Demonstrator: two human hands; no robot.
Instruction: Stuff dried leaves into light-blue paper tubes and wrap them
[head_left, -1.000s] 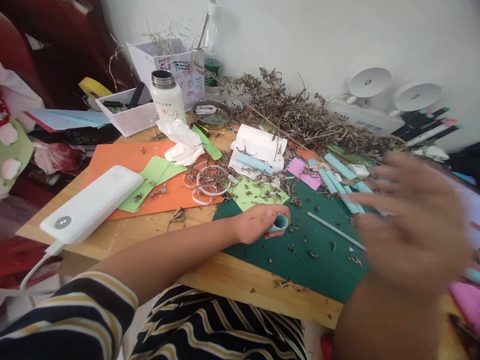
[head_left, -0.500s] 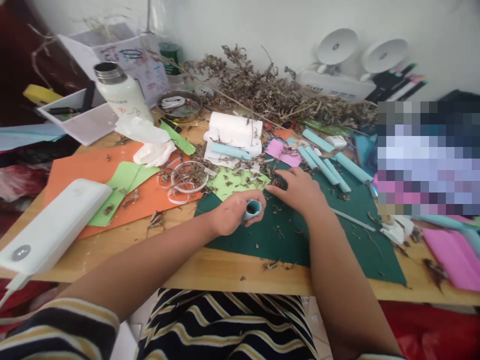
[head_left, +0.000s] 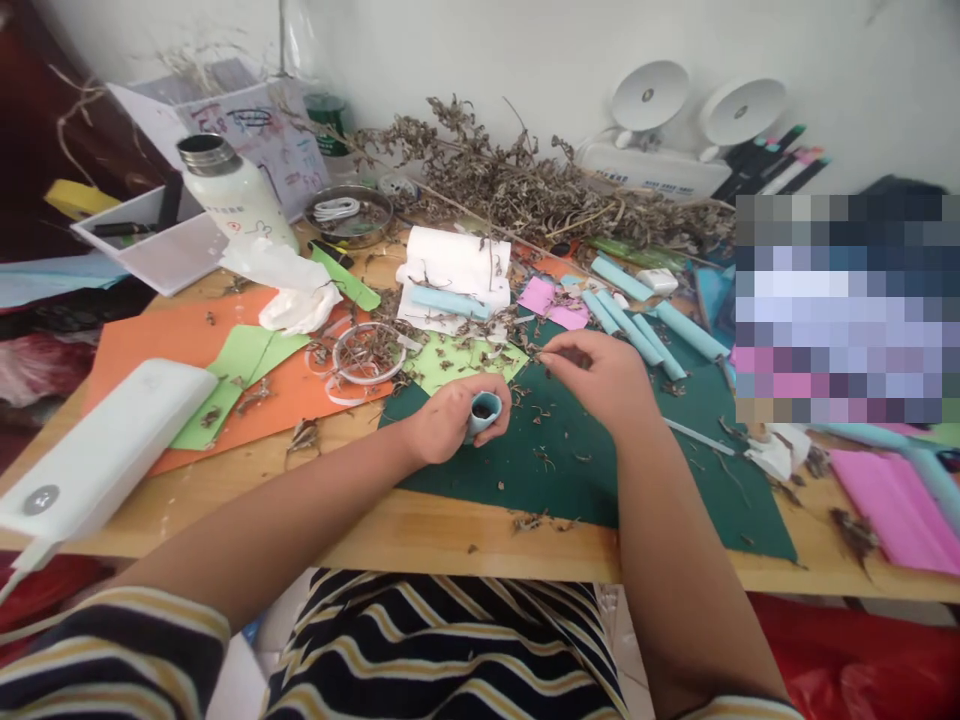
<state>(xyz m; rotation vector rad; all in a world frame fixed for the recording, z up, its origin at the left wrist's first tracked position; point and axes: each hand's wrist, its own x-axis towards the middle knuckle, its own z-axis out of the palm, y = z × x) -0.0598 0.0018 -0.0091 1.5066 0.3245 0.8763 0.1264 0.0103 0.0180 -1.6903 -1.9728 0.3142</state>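
Observation:
My left hand (head_left: pixel 450 418) wraps round an upright light-blue paper tube (head_left: pixel 485 406), its open mouth facing up with dark bits inside. To the right, my right hand (head_left: pixel 600 380) pinches a small piece of dried leaf (head_left: pixel 541 352) between thumb and fingertips, just above the dark green paper sheet (head_left: pixel 480 480). Crumbled dried leaves lie scattered on that sheet and on the light-green paper (head_left: pixel 450 362) beyond my left hand. Several rolled blue paper tubes (head_left: pixel 621 325) lie past my right hand.
Dried plant stalks (head_left: pixel 495 180) are heaped along the wall beside a white router (head_left: pixel 652 170). At left stand a white bottle (head_left: pixel 240 195), a white power bank (head_left: pixel 112 440) and orange paper (head_left: pixel 247 420). A tape ring (head_left: pixel 335 352) lies near the middle; pink paper (head_left: pixel 892 500) is at right.
My right hand's fingers have gone from spread over the leaves to a pinch on a dried leaf piece. My left hand still holds the tube; the whole view has shifted slightly.

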